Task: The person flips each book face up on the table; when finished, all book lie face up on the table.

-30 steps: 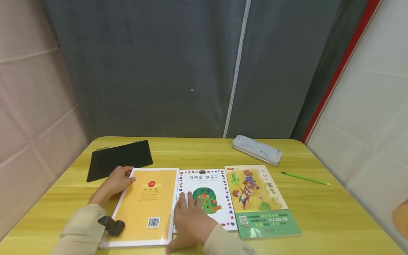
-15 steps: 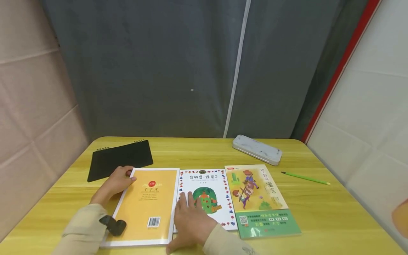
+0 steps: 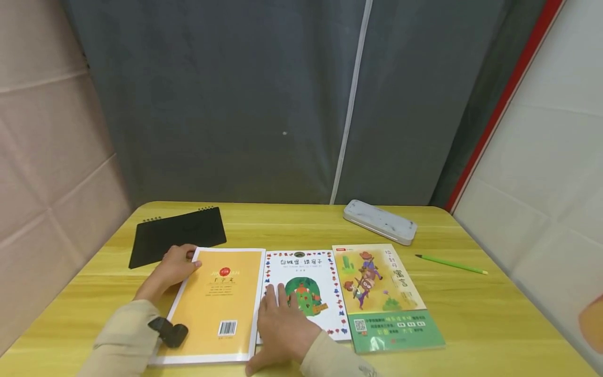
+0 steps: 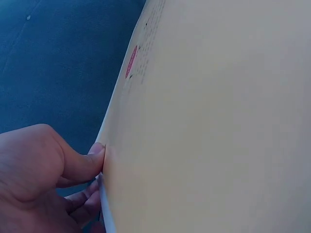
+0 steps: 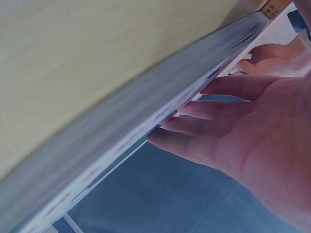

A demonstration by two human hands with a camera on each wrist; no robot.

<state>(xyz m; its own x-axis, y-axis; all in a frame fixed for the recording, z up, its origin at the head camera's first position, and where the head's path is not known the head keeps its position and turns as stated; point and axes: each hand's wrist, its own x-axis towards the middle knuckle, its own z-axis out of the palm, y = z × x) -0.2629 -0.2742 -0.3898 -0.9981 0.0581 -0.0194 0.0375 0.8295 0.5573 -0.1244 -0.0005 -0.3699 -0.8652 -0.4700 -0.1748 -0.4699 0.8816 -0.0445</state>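
Three books lie side by side on the table. My left hand (image 3: 175, 268) grips the upper left edge of the yellow book (image 3: 221, 301), which has a white border and a barcode. The left wrist view shows the thumb (image 4: 82, 162) on the yellow cover and the fingers curled beneath its edge. My right hand (image 3: 285, 327) rests on the lower left of the white picture book (image 3: 301, 264), beside the yellow one. In the right wrist view its fingers (image 5: 194, 141) are extended against the cover. The right-hand book, yellow and green (image 3: 377, 283), is untouched.
A black spiral notebook (image 3: 181, 235) lies behind the left hand. Toward the back right is a pale, flat case (image 3: 380, 221), with a green pencil (image 3: 452, 264) in front of it. A dark curtain (image 3: 235, 104) hangs beyond the wooden table (image 3: 292, 225).
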